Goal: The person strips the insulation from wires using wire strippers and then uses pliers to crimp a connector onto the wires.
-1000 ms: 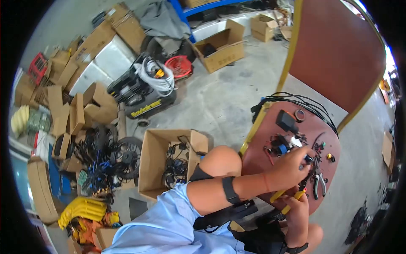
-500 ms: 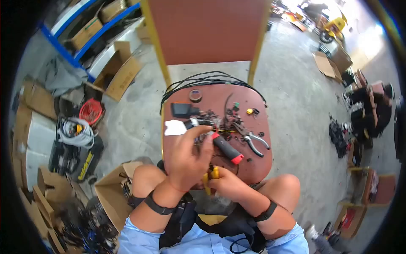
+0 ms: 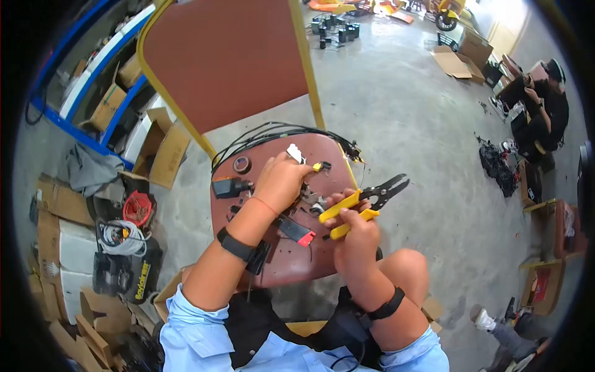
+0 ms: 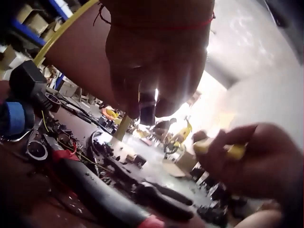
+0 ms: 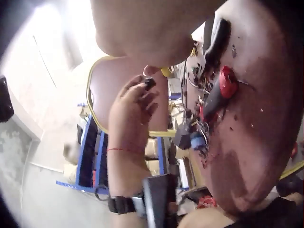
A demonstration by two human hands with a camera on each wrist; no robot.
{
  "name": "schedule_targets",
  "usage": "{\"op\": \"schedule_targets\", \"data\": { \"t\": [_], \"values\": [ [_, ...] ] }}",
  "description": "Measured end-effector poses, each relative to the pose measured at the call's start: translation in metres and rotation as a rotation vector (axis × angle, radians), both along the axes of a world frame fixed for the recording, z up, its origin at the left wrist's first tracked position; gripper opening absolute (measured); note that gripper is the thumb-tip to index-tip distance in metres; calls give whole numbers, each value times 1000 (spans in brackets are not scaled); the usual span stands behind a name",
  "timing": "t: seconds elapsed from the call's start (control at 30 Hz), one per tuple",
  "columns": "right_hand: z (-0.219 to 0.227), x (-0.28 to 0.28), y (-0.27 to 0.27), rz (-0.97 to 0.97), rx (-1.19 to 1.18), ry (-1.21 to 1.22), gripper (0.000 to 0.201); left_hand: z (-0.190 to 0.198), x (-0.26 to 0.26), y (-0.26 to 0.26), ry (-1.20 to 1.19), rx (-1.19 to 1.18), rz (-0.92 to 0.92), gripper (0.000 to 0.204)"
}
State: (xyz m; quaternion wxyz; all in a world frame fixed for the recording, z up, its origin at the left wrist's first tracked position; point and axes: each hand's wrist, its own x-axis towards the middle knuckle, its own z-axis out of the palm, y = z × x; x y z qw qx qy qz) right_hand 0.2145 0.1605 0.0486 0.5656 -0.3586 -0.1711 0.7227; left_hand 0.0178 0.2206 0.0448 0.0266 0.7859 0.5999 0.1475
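Note:
My left hand [image 3: 280, 185] reaches over the reddish-brown chair seat [image 3: 279, 263], its fingers pinching a small black piece [image 5: 149, 84]. Close to those fingertips in the head view is a small yellow-and-black part [image 3: 321, 166]. On the right, my right hand [image 3: 358, 232] grips yellow-handled wire strippers [image 3: 387, 191], whose black jaws stand apart and point away to the upper right. Below my left wrist lies a black-and-red tool handle [image 3: 296, 230]. Dark-handled pliers [image 4: 164, 199] show beyond it in the left wrist view.
A tape roll [image 3: 242, 164], a black box-shaped part [image 3: 229, 187] and small scraps lie on the seat. Black cables [image 3: 273, 131] run along its back edge. A cardboard box [image 3: 162, 149] and an air compressor [image 3: 127, 270] stand left; another person [image 3: 538, 108] sits far right.
The head view has swung to the right. My left hand has gone farther over the seat, away from the right hand. The strippers have moved out to the right with their jaws in plain view.

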Motion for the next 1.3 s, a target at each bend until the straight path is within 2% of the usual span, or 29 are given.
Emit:
{"op": "schedule_targets", "data": {
  "t": [0.07,0.1,0.2,0.23,0.5,0.6,0.73,0.87,1.03,1.17,1.27,1.3],
  "values": [
    [-1,3,-3,31,-47,-4,43,-2,2,8,98,-63,-79,14],
    [-1,4,-3,43,-51,-21,44,-6,1,11,97,-149,-78,22],
    [6,9,2,51,-103,43,44,-18,-11,9,192,-65,-187,28],
    [8,9,2,54,-87,67,44,-18,-15,7,186,-95,-168,32],
    [25,5,-3,120,-126,151,44,-2,-25,-1,182,-147,37,15],
    [29,4,-3,113,-153,164,44,-12,-25,4,132,3,-80,13],
    [25,7,-1,106,-114,179,44,-20,-18,16,328,90,-287,17],
    [24,9,0,105,-102,102,43,-18,-9,21,493,71,-334,18],
    [20,10,1,194,-102,59,39,-17,-7,20,529,117,-351,19],
    [22,10,2,242,-95,78,38,-15,-10,18,367,89,-221,11],
    [22,15,4,244,-82,134,36,3,-13,1,56,72,-2,13],
    [19,15,7,244,-36,105,35,12,-17,-6,-93,53,13,15]
  ]
}}
